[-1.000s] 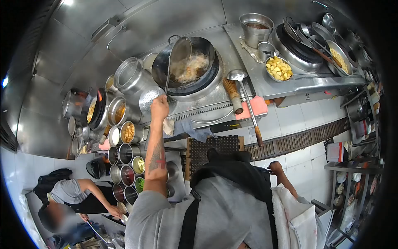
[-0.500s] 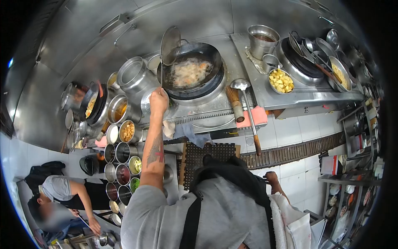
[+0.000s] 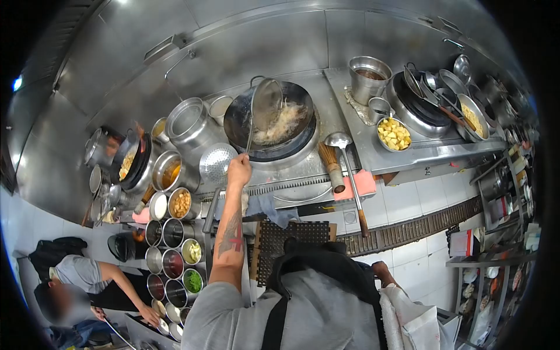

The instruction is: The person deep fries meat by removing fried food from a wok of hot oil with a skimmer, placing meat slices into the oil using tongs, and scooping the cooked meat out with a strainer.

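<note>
My left hand (image 3: 238, 170) is closed around the handle of a round mesh strainer (image 3: 267, 105). The strainer's mesh is tilted over the wok (image 3: 236, 125), at the bubbling oil with pale pieces of frying food (image 3: 289, 123) in it. Below and left of the wok, near my left forearm, lies a perforated skimmer (image 3: 217, 163). My right hand (image 3: 382, 273) hangs low by my right side, partly hidden by my clothing, so its fingers do not show clearly.
A ladle (image 3: 344, 153) and a bamboo brush (image 3: 331, 166) lie right of the wok, by a pink cloth (image 3: 357, 185). A bowl of yellow cubes (image 3: 394, 135) stands farther right. Ingredient pots (image 3: 173, 245) line the left. A co-worker (image 3: 87, 277) bends at lower left.
My left hand has moved right and nearer to me. The strainer has swung from above the wok's left edge down over the oil. My right hand has dropped lower. The co-worker's hand has shifted toward the pots.
</note>
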Motion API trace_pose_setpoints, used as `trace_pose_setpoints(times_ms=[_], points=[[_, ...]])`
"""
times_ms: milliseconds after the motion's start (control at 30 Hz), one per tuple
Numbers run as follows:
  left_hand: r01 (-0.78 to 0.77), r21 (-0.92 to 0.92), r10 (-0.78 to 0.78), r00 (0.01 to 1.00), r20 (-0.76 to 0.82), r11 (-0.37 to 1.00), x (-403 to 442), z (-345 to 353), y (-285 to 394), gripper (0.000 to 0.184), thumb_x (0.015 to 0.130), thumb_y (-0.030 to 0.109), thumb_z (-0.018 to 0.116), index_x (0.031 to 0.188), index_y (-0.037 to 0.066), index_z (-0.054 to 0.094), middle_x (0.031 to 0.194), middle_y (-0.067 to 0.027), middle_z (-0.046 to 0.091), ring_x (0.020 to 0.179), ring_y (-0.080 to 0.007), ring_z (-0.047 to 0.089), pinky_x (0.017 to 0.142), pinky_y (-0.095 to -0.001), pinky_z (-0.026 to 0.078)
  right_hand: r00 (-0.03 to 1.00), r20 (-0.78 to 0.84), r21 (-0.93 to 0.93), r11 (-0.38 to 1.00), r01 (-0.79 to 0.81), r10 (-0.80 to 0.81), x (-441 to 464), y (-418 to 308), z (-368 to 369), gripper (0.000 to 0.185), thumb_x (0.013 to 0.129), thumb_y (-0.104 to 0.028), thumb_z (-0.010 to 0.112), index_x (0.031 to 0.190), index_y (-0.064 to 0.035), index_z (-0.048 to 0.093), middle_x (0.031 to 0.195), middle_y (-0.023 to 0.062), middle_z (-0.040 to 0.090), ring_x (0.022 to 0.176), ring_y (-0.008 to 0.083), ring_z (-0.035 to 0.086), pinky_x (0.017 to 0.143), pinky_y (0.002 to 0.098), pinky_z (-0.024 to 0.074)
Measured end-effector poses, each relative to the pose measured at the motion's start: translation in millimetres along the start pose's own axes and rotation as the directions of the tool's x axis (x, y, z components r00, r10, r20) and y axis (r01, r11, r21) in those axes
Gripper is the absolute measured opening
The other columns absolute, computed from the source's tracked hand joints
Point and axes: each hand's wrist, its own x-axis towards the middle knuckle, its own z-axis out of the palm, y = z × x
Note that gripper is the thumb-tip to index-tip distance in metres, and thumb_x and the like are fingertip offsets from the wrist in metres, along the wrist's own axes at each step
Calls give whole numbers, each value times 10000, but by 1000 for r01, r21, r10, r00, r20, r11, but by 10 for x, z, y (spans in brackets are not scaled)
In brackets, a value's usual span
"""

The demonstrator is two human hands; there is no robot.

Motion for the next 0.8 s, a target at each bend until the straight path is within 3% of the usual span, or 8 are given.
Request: trace_pose_setpoints(times_ms=[200,233,300,333,400,500,567,800], points=[[-88,-12,83,969,-231,996,-129,13,417,297,929,223,505,1081,16,655,955,-253,652,929,-381,645,801,-416,495,992,19,446,889,102,-123,91,228,-114,320,637,-360,798,923,-239,723,825,-2,685,753,214,645,677,369,518],[-116,46,122,978,-171,992,-122,49,394,294,927,225,509,1083,24,656,952,-251,653,929,-388,641,805,-414,495,968,-8,30,968,251,-250,136,214,-174,318,643,-336,790,931,-225,717,867,-7,688,805,208,642,701,373,523],[-140,110,150,984,-95,984,-112,97,376,291,925,228,512,1084,33,658,948,-249,654,929,-395,637,808,-412,495,997,10,259,963,74,-79,188,169,-83,352,605,-234,814,941,-196,716,880,-2,688,816,193,642,725,338,519],[-123,146,132,990,-54,982,-77,92,380,292,926,232,509,1086,38,657,945,-249,653,928,-402,632,806,-417,494,986,146,782,601,-166,81,139,159,-140,344,616,-208,801,947,-177,713,906,-6,695,817,184,651,729,323,523],[-155,126,167,982,-90,980,-111,-15,468,256,910,202,511,1016,24,661,885,-273,632,898,-448,603,782,-473,479,922,354,935,-65,-348,156,184,151,-55,322,634,-186,781,946,-143,710,934,-7,703,814,182,665,737,312,527],[-117,111,130,985,-115,987,-487,-328,713,261,913,198,505,1017,15,659,875,-281,629,888,-445,608,779,-475,480,962,178,984,-32,-175,207,265,125,494,226,694,-203,722,900,-111,718,893,44,705,812,227,664,747,343,528],[-92,167,115,984,-134,982,-664,-336,653,271,916,199,500,1035,13,656,869,-293,625,884,-445,613,781,-466,484,999,-22,353,934,53,-48,-77,-54,87,192,703,-218,707,891,-248,730,918,43,705,859,231,660,754,371,531],[-124,272,164,978,-129,954,44,-7,609,268,910,205,496,1031,40,669,890,-276,638,891,-451,611,776,-481,479,979,-118,183,966,183,-163,-318,-78,305,185,662,-302,751,828,-224,727,784,18,694,746,226,648,671,378,520]])
